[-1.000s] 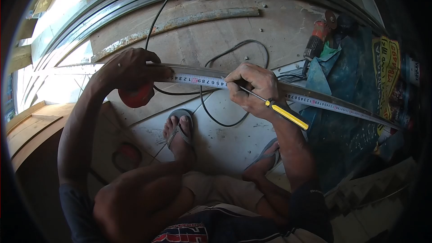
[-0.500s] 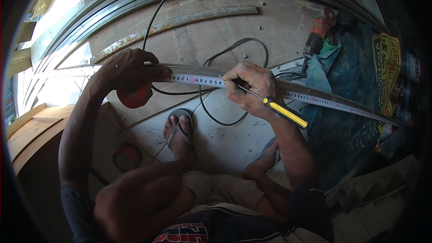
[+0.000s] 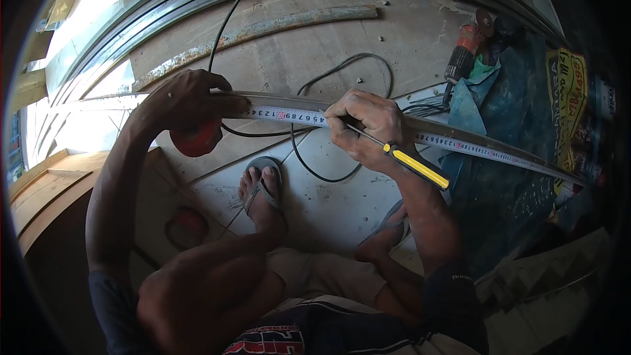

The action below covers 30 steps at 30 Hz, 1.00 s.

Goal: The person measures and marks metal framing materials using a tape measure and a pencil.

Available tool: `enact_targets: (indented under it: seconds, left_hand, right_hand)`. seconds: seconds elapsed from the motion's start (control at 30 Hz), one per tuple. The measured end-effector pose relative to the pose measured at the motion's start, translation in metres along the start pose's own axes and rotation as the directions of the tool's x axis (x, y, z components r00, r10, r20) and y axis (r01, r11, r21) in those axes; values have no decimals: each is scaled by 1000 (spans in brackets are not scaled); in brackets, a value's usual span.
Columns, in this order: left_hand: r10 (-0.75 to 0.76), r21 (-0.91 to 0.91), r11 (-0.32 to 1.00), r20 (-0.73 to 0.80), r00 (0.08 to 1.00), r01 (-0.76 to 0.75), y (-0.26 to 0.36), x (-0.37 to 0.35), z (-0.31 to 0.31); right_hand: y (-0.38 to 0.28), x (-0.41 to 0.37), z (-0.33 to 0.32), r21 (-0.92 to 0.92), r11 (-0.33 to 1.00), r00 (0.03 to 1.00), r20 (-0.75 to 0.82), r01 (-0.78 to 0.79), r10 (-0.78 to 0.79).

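Observation:
A metal bar (image 3: 486, 140) runs across the view, with the white blade of a tape measure (image 3: 299, 116) stretched along its near side. My left hand (image 3: 187, 102) is closed round the bar and the red tape measure case (image 3: 196, 139), left of centre. Right of centre, my right hand (image 3: 365, 126) grips a screwdriver (image 3: 417, 165) with a yellow and black handle. Its thin shaft passes between the fingers, and its tip touches the blade's upper edge beside the bar.
A red angle grinder (image 3: 465, 47) lies at the upper right by a blue-green sheet (image 3: 499, 204). A black cable (image 3: 342, 64) loops over the floor behind the bar. Further back are a worn metal strip (image 3: 263, 30) and long metal profiles (image 3: 177, 1). A red ring-shaped object (image 3: 186, 228) lies lower left.

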<state>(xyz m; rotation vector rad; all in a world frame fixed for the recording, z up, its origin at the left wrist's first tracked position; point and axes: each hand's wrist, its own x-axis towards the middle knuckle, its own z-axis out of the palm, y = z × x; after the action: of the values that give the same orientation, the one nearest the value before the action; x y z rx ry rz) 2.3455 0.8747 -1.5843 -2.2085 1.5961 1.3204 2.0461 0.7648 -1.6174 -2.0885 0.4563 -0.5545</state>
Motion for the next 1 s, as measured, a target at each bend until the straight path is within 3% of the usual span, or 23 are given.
enact_targets:
  seconds: [0.67,0.73,1.0]
  left_hand:
    - [-2,-2,1000,-7,1000,2,0,0,0]
    - [114,-29,993,-14,993,-114,-2,0,-1]
    - [72,-1,997,-13,997,-72,-8,3,3]
  right_hand:
    - [-2,1,-1,14,999,998,31,-49,48]
    - [-2,0,1,14,998,998,-2,-64,64]
    - [-1,0,1,4,999,999,-2,-49,49]
